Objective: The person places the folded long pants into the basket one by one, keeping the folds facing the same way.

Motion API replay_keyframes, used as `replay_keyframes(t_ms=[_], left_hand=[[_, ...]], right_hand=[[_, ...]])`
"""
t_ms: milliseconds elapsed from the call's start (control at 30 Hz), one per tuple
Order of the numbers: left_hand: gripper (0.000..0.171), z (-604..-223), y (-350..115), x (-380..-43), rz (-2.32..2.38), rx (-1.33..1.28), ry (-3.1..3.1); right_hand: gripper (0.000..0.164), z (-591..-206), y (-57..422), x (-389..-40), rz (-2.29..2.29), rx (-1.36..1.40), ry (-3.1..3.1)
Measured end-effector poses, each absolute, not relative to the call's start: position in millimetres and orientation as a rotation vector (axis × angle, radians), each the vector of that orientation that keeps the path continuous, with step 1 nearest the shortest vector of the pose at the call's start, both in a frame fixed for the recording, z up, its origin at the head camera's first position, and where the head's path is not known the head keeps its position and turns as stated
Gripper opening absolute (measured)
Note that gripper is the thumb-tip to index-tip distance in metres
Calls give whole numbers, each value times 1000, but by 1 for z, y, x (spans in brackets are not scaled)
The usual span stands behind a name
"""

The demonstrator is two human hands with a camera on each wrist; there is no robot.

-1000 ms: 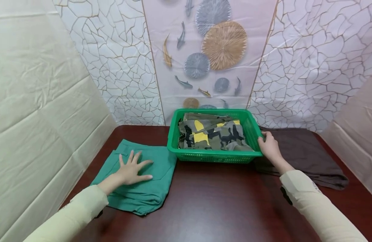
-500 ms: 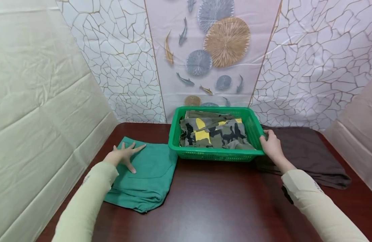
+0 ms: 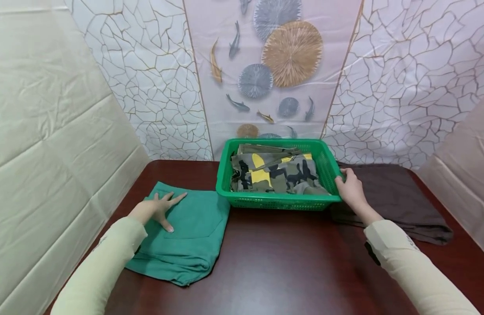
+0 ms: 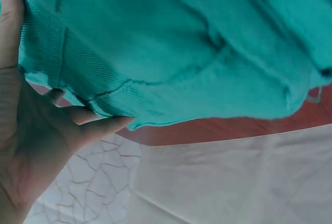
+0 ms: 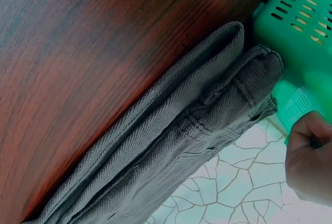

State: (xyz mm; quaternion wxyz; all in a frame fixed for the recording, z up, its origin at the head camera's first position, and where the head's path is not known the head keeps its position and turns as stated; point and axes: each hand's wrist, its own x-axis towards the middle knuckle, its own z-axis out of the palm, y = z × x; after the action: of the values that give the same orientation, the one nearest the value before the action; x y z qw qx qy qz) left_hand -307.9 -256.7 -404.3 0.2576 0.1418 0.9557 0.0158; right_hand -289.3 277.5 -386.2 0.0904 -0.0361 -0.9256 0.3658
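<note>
Two hands work across the bench [image 3: 277, 258]. On the left, the left hand [image 3: 156, 210] rests on the folded green cloth [image 3: 198, 218], its fingers and thumb spread wide. The left wrist view shows some of its fingertips at the edge of the green cloth, near a seam. The green cloth lies on the left part of the bench, its far right corner close to the basket [image 3: 281, 198]; whether they touch, I cannot tell.

The right hand [image 3: 352, 191] grips the rim at the basket's right end, its fingers curled there. Inside the basket lies a folded camo cloth [image 3: 287, 176] with yellow patches. To the right lies the folded brown cloth [image 3: 395, 199], its left edge just beside the basket. Behind the bench hangs a backdrop [image 3: 228, 127] printed with fish and discs.
</note>
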Motion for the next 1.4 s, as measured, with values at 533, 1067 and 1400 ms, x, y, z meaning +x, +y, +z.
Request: replay_keyframes(t_ms=[533,1067,1400], left_hand=[[114,-412,-253,-267,-34,545,2692],[115,-411,-218,-245,-88,496,2702],[115,-412,-180,-235,-179,571,2767]], right_hand=[[49,-388,275,-286,1084,-123,-2758],[49,-389,276,-289,1077,-143,-2754],[51,-389,277,-289,1098,-103,-2739]])
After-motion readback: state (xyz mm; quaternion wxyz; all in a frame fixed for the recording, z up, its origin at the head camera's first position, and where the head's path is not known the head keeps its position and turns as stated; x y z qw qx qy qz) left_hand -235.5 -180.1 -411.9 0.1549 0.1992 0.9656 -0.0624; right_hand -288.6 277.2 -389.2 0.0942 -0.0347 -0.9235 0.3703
